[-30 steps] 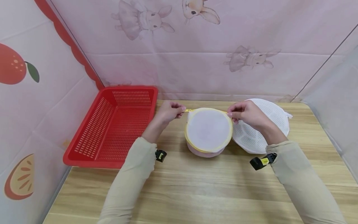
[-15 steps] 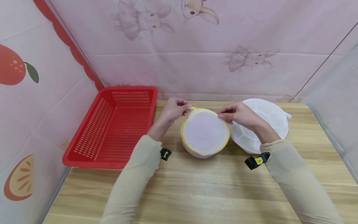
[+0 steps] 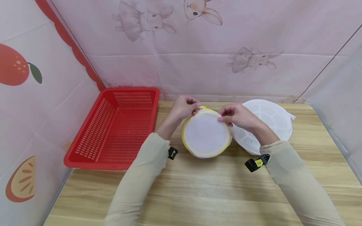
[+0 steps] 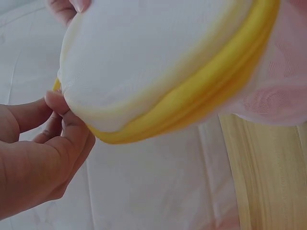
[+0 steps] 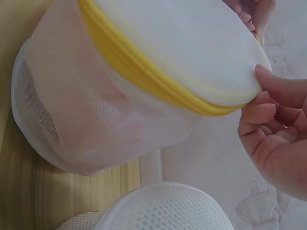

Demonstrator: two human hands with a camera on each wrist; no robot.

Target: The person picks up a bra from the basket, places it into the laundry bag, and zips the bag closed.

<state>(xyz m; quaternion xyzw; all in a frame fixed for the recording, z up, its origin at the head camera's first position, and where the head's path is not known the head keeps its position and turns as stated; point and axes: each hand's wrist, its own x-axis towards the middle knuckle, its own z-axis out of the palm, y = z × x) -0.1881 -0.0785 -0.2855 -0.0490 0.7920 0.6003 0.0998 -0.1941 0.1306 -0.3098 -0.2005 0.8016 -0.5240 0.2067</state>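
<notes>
A round white mesh laundry bag (image 3: 206, 135) with a yellow zipper (image 5: 144, 72) stands on the table, its flat lid facing up. Pinkish contents show through the mesh side in the right wrist view. At the bag's far edge, my left hand (image 3: 183, 107) pinches the yellow zipper end between thumb and forefinger; the left wrist view shows these fingers (image 4: 60, 103) at the rim. My right hand (image 3: 238, 116) pinches the lid's edge at the far right, thumb (image 5: 278, 86) on top and fingers beneath. The zipper runs along the rim between lid and side.
A red plastic basket (image 3: 110, 166) stands to the left on the wooden table (image 3: 203, 194). Another white mesh bag (image 3: 268, 116) lies on the right, partly behind my right forearm. Printed cloth walls (image 3: 198, 75) close off the back and sides.
My left hand has moved right along the far rim with the yellow zipper end. My right hand has shifted left along the edge, and the bag has tilted and moved slightly left.
</notes>
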